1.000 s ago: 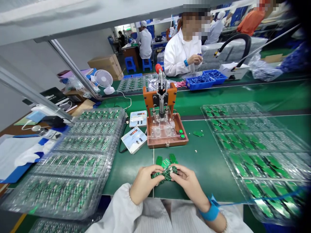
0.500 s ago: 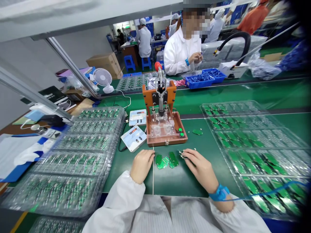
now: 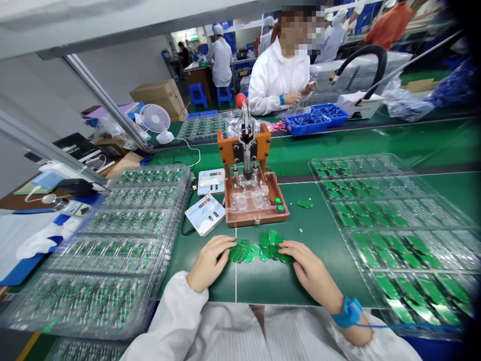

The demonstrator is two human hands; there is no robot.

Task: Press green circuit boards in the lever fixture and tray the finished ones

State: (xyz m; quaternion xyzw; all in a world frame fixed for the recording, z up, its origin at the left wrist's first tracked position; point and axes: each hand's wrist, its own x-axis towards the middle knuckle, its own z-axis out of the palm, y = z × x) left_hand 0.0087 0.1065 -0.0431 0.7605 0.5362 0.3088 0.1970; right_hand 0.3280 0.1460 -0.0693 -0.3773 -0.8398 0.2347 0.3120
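Observation:
Small green circuit boards lie overlapped in a fan on the green mat in front of me. My left hand (image 3: 210, 260) is at the left end of that row, thumb and fingers apart, fingertips touching the left boards (image 3: 240, 250). At the other end, my right hand (image 3: 313, 268) stretches its fingers over the edge of the right boards (image 3: 271, 244). A blue wrist strap (image 3: 347, 312) with a cord is on my right wrist. Just beyond the boards stands a test fixture (image 3: 255, 218) with a red-knobbed toggle clamp and two green buttons.
Stacked clear trays (image 3: 150, 260) of boards are on the left. Another clear tray (image 3: 361, 228), partly filled with boards, lies right. Two white meter boxes (image 3: 205, 214) sit beside the fixture, and a single board (image 3: 304, 203) lies right of it. A co-worker (image 3: 276, 80) sits opposite.
More boards now lie spread between my hands, at both ends of the row. My left hand has shifted left, and the dark-edged pieces under my right fingers now lie among the boards.

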